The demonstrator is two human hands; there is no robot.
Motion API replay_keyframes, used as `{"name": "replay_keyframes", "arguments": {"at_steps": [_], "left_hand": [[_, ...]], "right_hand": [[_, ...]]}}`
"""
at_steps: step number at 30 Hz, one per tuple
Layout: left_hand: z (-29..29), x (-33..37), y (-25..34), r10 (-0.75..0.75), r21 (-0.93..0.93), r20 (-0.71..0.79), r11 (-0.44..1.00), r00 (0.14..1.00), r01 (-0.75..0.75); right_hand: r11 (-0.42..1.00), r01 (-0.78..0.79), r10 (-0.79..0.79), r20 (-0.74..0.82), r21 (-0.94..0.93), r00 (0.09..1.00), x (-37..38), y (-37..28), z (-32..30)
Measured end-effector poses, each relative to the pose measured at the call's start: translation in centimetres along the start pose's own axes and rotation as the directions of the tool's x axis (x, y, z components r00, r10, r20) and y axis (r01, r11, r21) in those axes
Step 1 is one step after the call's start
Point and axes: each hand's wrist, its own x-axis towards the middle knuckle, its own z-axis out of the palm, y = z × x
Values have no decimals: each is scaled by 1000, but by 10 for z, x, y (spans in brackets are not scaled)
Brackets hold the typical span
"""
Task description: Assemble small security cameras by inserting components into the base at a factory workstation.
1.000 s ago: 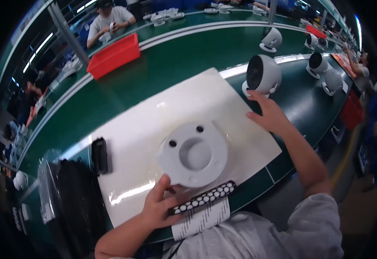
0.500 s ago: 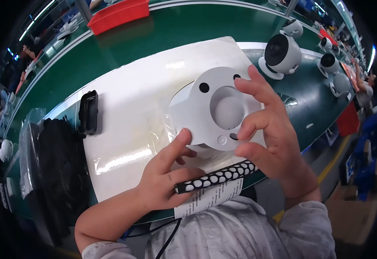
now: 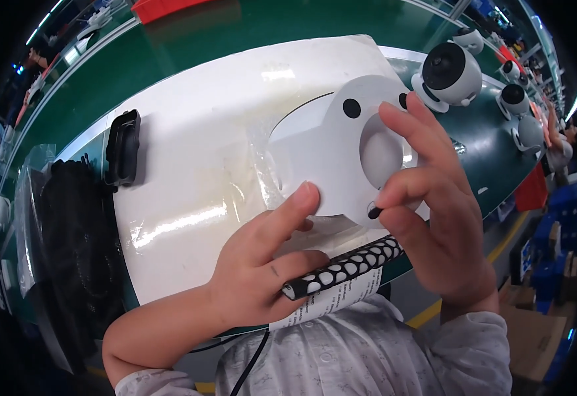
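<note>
A white rounded device (image 3: 328, 165) lies with its base plate up, showing a round central recess and black oval pads. My left hand (image 3: 252, 270) rests a fingertip on its lower left edge. Its other fingers clasp a black strip dotted with white ovals (image 3: 351, 269), whose printed white backing paper (image 3: 331, 305) hangs below. Over the plate's right side, my right hand (image 3: 437, 211) has thumb and index finger closed on a small black oval pad (image 3: 373, 212) at the lower recess. Its other fingers are raised; whether the pad touches the plate I cannot tell.
The device lies on a white board (image 3: 183, 171) with clear film. A black tray (image 3: 123, 148) stands left, beside black bags (image 3: 77, 231). White cameras with black fronts (image 3: 450, 72) stand at the right. Beyond is a red bin (image 3: 169, 8).
My right thumb and index finger have drawn together at the lower recess, where the black pad shows more plainly. The view has shifted, moving the device, strip and hands rightward in the picture.
</note>
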Motion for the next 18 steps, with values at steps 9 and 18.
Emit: {"name": "replay_keyframes", "arguments": {"at_steps": [9,18], "left_hand": [[2,2,13,-74,-65,-47,995,996,71],[7,2,14,-92,-88,-179,993,980,78]], "right_hand": [[837,101,-83,59,-538,995,-22,-16,-1],[955,68,-84,-43,-288,996,-40,-21,4]]}}
